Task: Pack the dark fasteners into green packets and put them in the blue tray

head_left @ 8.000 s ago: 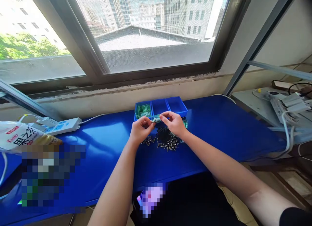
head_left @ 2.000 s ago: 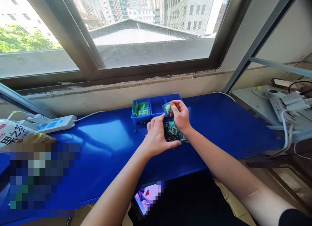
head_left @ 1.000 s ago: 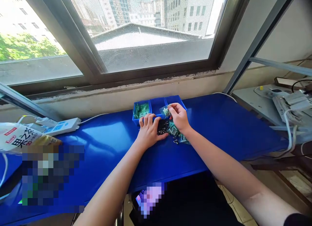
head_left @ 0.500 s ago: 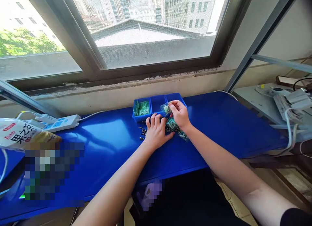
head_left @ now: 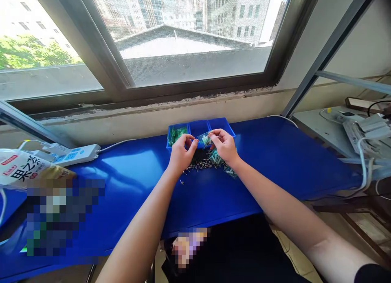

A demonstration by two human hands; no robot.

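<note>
My right hand (head_left: 225, 148) pinches a small clear plastic bag (head_left: 204, 139) with whitish and green contents, held over the front of a blue divided tray (head_left: 198, 126). My left hand (head_left: 182, 156) is closed just left of the bag, thumb and fingertips together; what they hold, if anything, is too small to make out. Below both hands, a pile of small dark and silvery metal parts (head_left: 200, 165) lies on the blue table. Greenish clear packets (head_left: 215, 157) are heaped beside it, partly behind my right hand. More green packets (head_left: 178, 133) fill the tray's left compartment.
A white power strip (head_left: 81, 153) with a cable lies at the left, near a printed plastic package (head_left: 27, 167). Metal frame posts (head_left: 324, 59) stand at both sides, with the window behind. White devices and cables (head_left: 366, 124) occupy a side surface at the right.
My left hand has risen from the pile of metal parts, its spread fingers now closed near the bag, uncovering more of the pile. My right hand still holds the bag, shifted slightly left.
</note>
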